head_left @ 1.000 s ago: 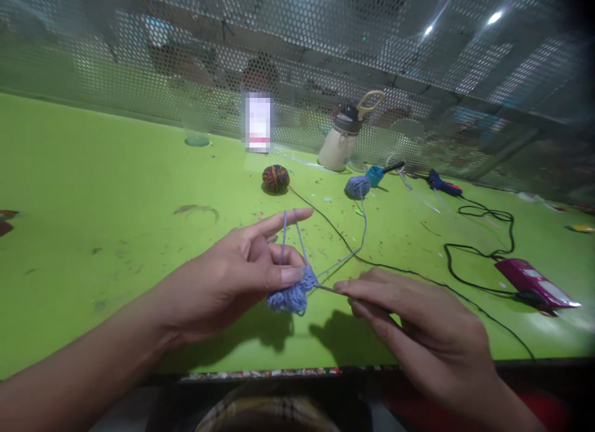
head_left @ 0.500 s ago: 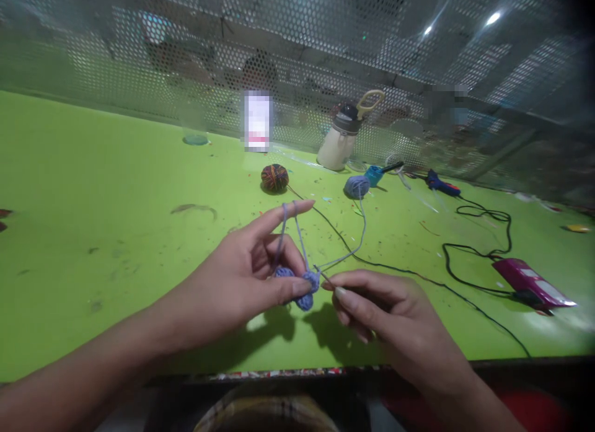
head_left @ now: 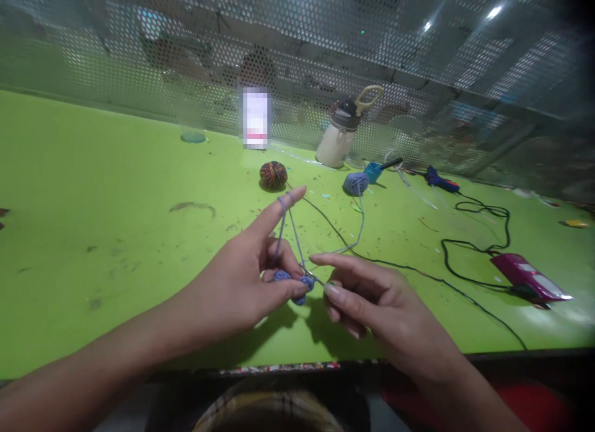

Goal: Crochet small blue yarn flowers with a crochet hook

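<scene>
Between the thumb and fingers of my left hand (head_left: 253,268) is a small piece of blue crochet work (head_left: 304,284), partly hidden by the thumb. That hand's index finger points up and away, with blue yarn (head_left: 296,233) looped round it and running down to the work. My right hand (head_left: 372,295) pinches a thin crochet hook (head_left: 315,278), its tip at the edge of the work; the right index finger reaches out above the hook. A strand leads from the blue yarn ball (head_left: 356,183) back toward the hands.
Beyond the hands on the green table (head_left: 116,190) lie a multicoloured yarn ball (head_left: 273,175), a lit phone (head_left: 255,119), a bottle (head_left: 335,141) and a small blue pot (head_left: 372,172). To the right are a glue gun (head_left: 441,180), its cord and a magenta packet (head_left: 530,276). Perforated metal mesh (head_left: 139,66) stands behind.
The hook has moved left and its tip now meets the work beside the left thumb. My right index finger has straightened forward. The left index finger has lifted slightly.
</scene>
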### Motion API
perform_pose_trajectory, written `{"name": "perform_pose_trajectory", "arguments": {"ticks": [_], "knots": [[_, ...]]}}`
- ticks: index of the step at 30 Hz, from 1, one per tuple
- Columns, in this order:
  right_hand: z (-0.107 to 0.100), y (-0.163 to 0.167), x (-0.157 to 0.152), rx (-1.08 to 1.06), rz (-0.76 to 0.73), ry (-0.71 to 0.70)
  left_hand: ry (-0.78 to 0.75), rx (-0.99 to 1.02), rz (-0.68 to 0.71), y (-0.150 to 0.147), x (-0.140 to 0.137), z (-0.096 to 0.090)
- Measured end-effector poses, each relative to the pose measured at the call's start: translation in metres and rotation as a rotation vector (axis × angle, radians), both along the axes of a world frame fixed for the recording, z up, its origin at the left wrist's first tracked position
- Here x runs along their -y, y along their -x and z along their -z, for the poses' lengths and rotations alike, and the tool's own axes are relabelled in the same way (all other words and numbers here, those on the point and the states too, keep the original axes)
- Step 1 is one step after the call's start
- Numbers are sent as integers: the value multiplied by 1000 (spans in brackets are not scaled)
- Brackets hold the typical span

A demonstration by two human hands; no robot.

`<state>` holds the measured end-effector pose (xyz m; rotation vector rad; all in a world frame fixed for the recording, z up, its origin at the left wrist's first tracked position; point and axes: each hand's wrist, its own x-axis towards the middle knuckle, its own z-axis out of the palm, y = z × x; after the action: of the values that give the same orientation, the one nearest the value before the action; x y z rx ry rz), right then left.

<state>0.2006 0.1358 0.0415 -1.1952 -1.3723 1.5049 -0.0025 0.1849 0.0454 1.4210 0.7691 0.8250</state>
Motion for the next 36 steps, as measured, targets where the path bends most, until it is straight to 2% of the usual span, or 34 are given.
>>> {"name": "perform_pose_trajectory", "arguments": {"ticks": [3,7,11,15,18,21,23,25,28,32,36], "knots": [[7,5,2,5,37,-49,-14,4,-19,1,-1,1],[16,10,4,-32,125,-118,118,103,8,5,-7,1],[19,8,-1,-149,134,-64,220,211,6,8,-12,-3],[17,4,-8,-279,79,14,284,186,-42,6,-16,-3],[16,1,-10,-341,38,90,167,37,-88,2,-22,4],[17,-2,-11,-384,-17,140,-111,-249,-300,4,-29,8],[18,-4,-11,-404,-52,137,-208,-360,-365,9,-31,7],[19,-6,-12,-411,-76,121,-108,-260,-245,13,-31,2],[20,-7,-14,-393,-91,80,87,48,-16,18,-27,-5],[21,-5,-15,-361,-69,30,145,267,62,15,-18,-9],[22,-3,-16,-291,-17,-40,199,238,113,8,-11,-6]]}}
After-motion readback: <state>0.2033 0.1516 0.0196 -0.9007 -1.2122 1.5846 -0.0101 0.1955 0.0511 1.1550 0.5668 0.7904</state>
